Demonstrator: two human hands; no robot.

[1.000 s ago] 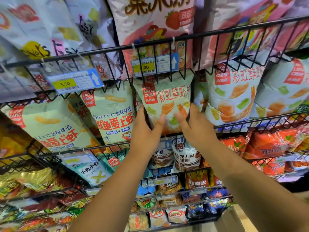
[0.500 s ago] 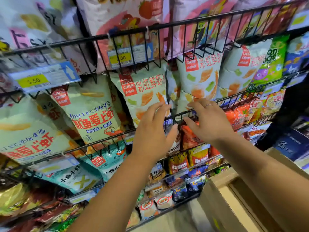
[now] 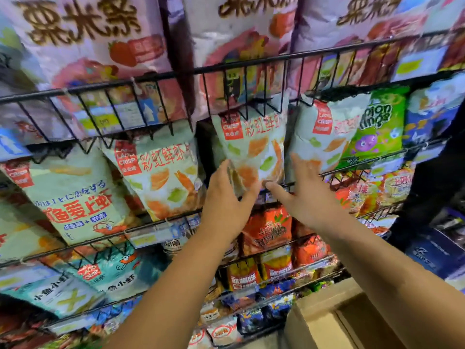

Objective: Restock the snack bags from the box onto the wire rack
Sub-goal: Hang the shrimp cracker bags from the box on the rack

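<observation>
The snack bag (image 3: 254, 152) in the middle of the frame is pale green and printed with orange and green crisps and a prawn. It carries a red square label reading "LANG CRISP" and red characters "彩虹鲜虾". It stands in the middle tier of the black wire rack (image 3: 251, 66), with its foot at the tier's front rail.

The left hand (image 3: 226, 205) grips the bag's lower left corner, fingers up along the edge and thumb under the bottom. The right hand (image 3: 309, 197) is spread with straight fingers beside the bag's lower right, its forefinger reaching the bottom edge.

Matching bags sit left (image 3: 161, 177) and right (image 3: 324, 137) of it. Further right is a green bag (image 3: 377, 127) marked "…ion …ings". At centre left a pale bag (image 3: 75, 197) reads "鱼爱上虾", and below it a teal bag (image 3: 108, 273) reads "小鱼小虾".

The top tier holds big pink bags (image 3: 83, 34) with brown lettering and a strawberry. A blurred price tag (image 3: 113, 117) hangs on the rack's wire at upper left. Orange packets (image 3: 269, 230) fill the lower tiers. The cardboard box (image 3: 324, 316) is at the lower right, and its contents cannot be seen.
</observation>
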